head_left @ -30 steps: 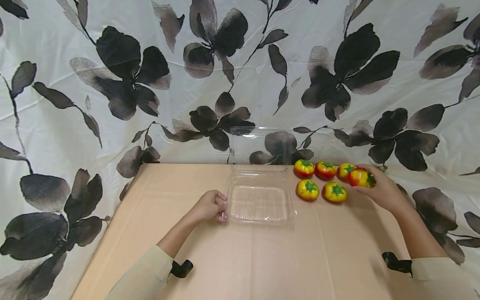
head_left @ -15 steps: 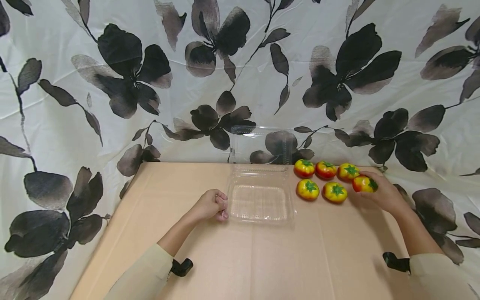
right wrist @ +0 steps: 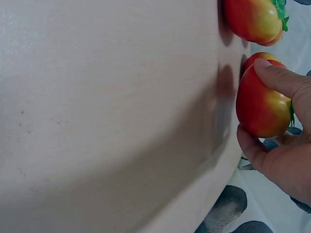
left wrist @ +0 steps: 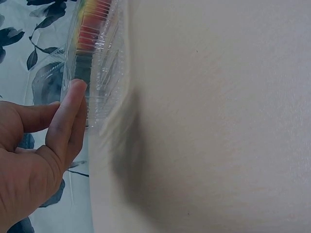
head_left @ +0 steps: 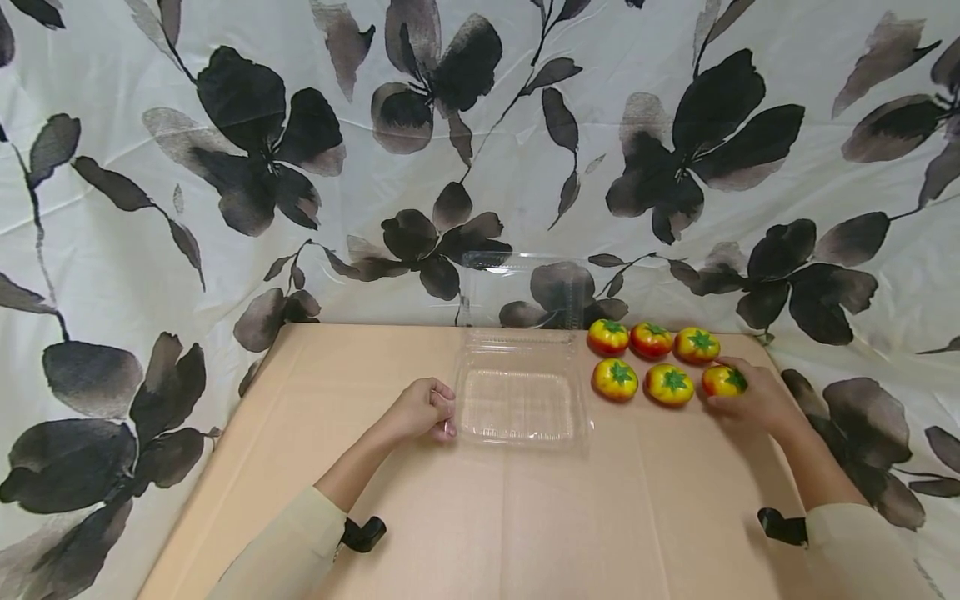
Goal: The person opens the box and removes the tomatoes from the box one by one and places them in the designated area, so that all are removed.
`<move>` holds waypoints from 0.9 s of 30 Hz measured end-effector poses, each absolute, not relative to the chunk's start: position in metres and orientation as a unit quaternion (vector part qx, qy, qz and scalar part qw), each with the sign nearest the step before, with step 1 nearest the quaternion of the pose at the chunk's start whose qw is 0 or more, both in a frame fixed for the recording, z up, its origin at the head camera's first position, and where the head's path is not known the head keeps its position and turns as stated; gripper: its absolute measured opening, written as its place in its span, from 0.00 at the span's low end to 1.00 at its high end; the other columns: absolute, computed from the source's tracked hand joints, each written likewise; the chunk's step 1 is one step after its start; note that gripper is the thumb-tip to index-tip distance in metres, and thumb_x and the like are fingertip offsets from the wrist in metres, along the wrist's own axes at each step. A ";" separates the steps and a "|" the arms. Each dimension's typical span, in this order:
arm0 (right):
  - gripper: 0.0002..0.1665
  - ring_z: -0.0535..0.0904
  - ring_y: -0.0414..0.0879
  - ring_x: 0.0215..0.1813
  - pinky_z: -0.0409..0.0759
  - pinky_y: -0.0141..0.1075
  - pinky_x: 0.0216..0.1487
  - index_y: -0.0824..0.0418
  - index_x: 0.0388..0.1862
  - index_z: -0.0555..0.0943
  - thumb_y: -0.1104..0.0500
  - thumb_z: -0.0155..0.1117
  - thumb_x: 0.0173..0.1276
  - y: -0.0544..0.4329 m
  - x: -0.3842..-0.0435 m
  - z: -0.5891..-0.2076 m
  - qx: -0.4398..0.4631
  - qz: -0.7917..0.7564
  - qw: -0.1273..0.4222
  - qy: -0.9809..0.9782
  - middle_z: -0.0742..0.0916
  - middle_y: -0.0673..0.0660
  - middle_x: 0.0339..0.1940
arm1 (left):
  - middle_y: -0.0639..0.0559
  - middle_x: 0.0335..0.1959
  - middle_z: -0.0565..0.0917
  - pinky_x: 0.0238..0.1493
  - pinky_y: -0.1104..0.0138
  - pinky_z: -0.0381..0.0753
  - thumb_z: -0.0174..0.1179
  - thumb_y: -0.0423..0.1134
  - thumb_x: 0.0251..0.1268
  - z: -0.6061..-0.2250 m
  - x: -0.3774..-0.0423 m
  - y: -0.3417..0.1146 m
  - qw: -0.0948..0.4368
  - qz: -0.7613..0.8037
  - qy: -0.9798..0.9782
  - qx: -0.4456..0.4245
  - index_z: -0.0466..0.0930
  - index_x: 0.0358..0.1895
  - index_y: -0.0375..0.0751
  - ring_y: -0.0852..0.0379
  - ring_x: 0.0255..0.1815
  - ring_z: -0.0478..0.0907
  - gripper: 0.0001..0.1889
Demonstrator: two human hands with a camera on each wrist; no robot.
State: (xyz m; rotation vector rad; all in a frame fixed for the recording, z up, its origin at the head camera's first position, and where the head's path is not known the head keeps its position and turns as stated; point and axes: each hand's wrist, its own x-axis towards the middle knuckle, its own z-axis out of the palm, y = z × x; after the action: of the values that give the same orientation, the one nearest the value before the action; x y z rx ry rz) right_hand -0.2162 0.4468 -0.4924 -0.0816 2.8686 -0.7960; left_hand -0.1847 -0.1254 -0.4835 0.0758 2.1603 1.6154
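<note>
My left hand (head_left: 422, 410) pinches the left edge of a clear plastic clamshell container (head_left: 521, 443). Its lid (head_left: 517, 287) stands raised at the back, and the base holds nothing. In the left wrist view, thumb and fingers (left wrist: 73, 104) meet at the container's rim. My right hand (head_left: 761, 398) grips a red-and-yellow persimmon (head_left: 723, 381) with a green leafy top, at the right end of the front row. Seen from the right wrist, thumb and fingers sit on opposite sides of that persimmon (right wrist: 262, 104), close over the table. Several similar persimmons (head_left: 669, 384) stand in two rows right of the container.
The tan table (head_left: 570, 525) has its back edge right behind the fruit and container. A white cloth with dark flowers (head_left: 547, 200) hangs behind it. Black wrist cameras (head_left: 363, 535) sit at both cuffs.
My right hand has brought the persimmon down and forward from beside the back row to the front row's right end, turning its green top upward. The left hand and container stay put.
</note>
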 end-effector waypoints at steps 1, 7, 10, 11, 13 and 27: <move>0.53 0.68 0.76 0.62 0.68 0.75 0.68 0.75 0.76 0.58 0.50 0.75 0.66 0.447 -0.216 -0.493 -0.020 -0.272 0.088 0.958 0.69 0.83 0.66 | 0.40 0.28 0.85 0.33 0.61 0.93 0.54 0.22 0.73 -0.484 -0.185 -0.126 0.220 0.583 0.781 0.028 0.69 0.56 0.22 0.52 0.25 0.86 0.13; 0.56 0.61 0.80 0.66 0.63 0.77 0.69 0.75 0.76 0.54 0.45 0.74 0.67 0.443 -0.212 -0.497 0.034 -0.296 0.107 0.948 0.63 0.84 0.70 | 0.39 0.28 0.85 0.31 0.62 0.92 0.54 0.22 0.72 -0.486 -0.186 -0.126 0.215 0.584 0.782 0.023 0.69 0.56 0.22 0.53 0.24 0.85 0.13; 0.56 0.62 0.79 0.65 0.64 0.77 0.69 0.75 0.76 0.54 0.43 0.73 0.67 0.441 -0.210 -0.499 0.045 -0.291 0.097 0.951 0.64 0.84 0.69 | 0.38 0.28 0.85 0.31 0.62 0.92 0.54 0.22 0.73 -0.486 -0.185 -0.126 0.214 0.582 0.784 0.024 0.69 0.56 0.21 0.53 0.24 0.85 0.13; 0.56 0.63 0.79 0.65 0.64 0.77 0.69 0.75 0.76 0.55 0.43 0.73 0.67 0.441 -0.209 -0.500 0.046 -0.288 0.092 0.952 0.64 0.84 0.68 | 0.37 0.29 0.85 0.31 0.62 0.92 0.54 0.22 0.73 -0.486 -0.185 -0.126 0.215 0.582 0.784 0.025 0.69 0.56 0.21 0.53 0.24 0.85 0.13; 0.56 0.64 0.78 0.64 0.64 0.77 0.69 0.75 0.75 0.55 0.42 0.73 0.68 0.440 -0.208 -0.502 0.048 -0.289 0.083 0.953 0.65 0.83 0.68 | 0.35 0.30 0.86 0.32 0.62 0.92 0.54 0.22 0.73 -0.485 -0.185 -0.125 0.216 0.583 0.783 0.023 0.69 0.56 0.21 0.53 0.24 0.85 0.13; 0.59 0.64 0.78 0.64 0.67 0.75 0.69 0.77 0.76 0.50 0.40 0.70 0.70 0.436 -0.205 -0.512 0.072 -0.303 0.067 0.948 0.65 0.83 0.67 | 0.36 0.30 0.85 0.31 0.63 0.92 0.54 0.22 0.72 -0.487 -0.186 -0.127 0.221 0.589 0.777 0.024 0.68 0.57 0.20 0.54 0.24 0.85 0.14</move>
State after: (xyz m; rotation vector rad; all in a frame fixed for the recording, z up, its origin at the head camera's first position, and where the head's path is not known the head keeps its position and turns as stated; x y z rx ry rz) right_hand -0.2045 0.4361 -0.5120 0.2156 2.8570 -0.9124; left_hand -0.1858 -0.1267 -0.4867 0.0651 2.1469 1.6276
